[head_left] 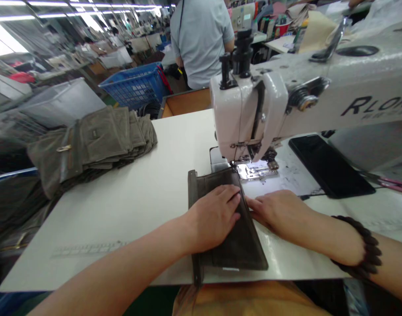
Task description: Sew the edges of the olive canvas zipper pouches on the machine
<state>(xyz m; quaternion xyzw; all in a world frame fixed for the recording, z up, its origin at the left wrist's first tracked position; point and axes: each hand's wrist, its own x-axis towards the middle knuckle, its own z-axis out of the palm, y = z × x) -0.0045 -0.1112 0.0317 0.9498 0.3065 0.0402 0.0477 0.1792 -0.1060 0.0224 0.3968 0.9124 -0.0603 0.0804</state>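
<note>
A dark brown fabric bag panel (250,250) lies on the white table with its far end by the needle of the sewing machine (247,118). A narrow strip with a zipper-like edge (192,188) runs along its left side. My left hand (215,215) rests flat on the panel, fingers a little apart and pressing it down. At the panel's right edge is my right hand (280,210), its fingers close together and closed on that edge; the fingertips are partly hidden. The metal presser foot and plate (258,170) sit just beyond both hands, under the machine's light.
A pile of brown bag pieces (102,136) covers the table's far left. A black phone (331,164) and pink-handled scissors (396,184) lie at right. A ruler marking (88,249) is at left. Beyond stand a blue basket (135,85) and a person (202,44).
</note>
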